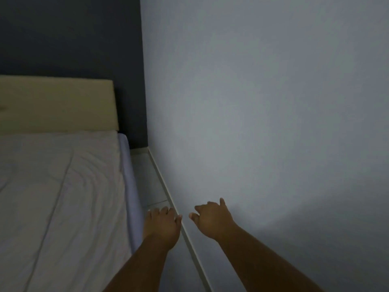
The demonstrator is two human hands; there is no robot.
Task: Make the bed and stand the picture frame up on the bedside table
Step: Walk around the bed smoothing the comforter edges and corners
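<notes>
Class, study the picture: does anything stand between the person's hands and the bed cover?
Nothing visible does. The left hand hangs over the narrow floor strip right beside the mattress edge, the right hand nearer the wall; only open air separates both from the bed cover.

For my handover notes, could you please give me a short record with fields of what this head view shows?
bed: white quilted cover spread over the top, a few creases; lilac sheet showing along the side
headboard: cream, against the dark wall
left hand: holds nothing, fingers loosely curled, over the tiled floor between bed and pale wall
right hand: holds nothing, fingers loosely curled, in front of the pale wall
not in view: picture frame, bedside table
</notes>
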